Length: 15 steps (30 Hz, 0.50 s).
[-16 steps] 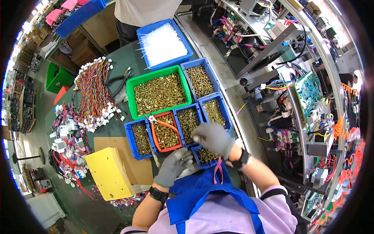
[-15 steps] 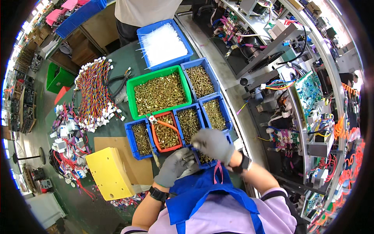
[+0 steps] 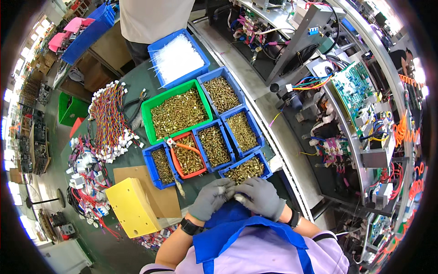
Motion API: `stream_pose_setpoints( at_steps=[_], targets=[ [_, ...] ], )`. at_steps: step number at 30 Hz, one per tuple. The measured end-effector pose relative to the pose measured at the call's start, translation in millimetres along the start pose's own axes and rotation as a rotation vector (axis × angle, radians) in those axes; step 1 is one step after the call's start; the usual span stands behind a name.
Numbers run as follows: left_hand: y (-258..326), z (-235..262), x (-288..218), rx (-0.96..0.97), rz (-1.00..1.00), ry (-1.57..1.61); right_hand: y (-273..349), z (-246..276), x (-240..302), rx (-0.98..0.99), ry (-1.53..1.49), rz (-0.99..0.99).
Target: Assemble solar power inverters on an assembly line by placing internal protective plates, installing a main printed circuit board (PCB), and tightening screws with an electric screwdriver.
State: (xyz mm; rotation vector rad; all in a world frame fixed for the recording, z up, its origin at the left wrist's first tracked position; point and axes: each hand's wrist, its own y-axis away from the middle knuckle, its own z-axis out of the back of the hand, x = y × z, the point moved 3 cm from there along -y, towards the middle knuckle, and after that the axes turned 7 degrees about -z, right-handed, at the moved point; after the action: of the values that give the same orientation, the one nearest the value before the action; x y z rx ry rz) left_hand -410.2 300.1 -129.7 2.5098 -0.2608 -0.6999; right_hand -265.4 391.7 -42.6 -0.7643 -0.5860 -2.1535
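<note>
Gloved hands meet over a small part, just below the nearest bin of brass screws.

The left hand [image 3: 211, 197] and right hand [image 3: 261, 197], both in grey gloves, touch fingertip to fingertip close to the chest; the fingers are curled together around something small and pale between them, too hidden to name. The blue bin of screws [image 3: 247, 168] lies straight ahead of the fingers, just beyond them, the right hand slightly nearer. Farther out on the table [image 3: 137, 82] sit the red bin with orange-handled pliers [image 3: 187, 147], the green bin [image 3: 177, 111], and a yellow block [image 3: 132, 206] to the left.
</note>
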Motion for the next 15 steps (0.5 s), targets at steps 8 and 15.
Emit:
stream_pose_setpoints(
  at_steps=[8, 15],
  targets=[
    [6, -19, 8, 0.042, 0.081, -0.129, 39, 5, -10, -0.1, -0.081, -0.112],
    [-4, -37, 27, 0.11, 0.158, -0.037, 59, 26, -6, -0.166, -0.072, -0.237]
  ],
)
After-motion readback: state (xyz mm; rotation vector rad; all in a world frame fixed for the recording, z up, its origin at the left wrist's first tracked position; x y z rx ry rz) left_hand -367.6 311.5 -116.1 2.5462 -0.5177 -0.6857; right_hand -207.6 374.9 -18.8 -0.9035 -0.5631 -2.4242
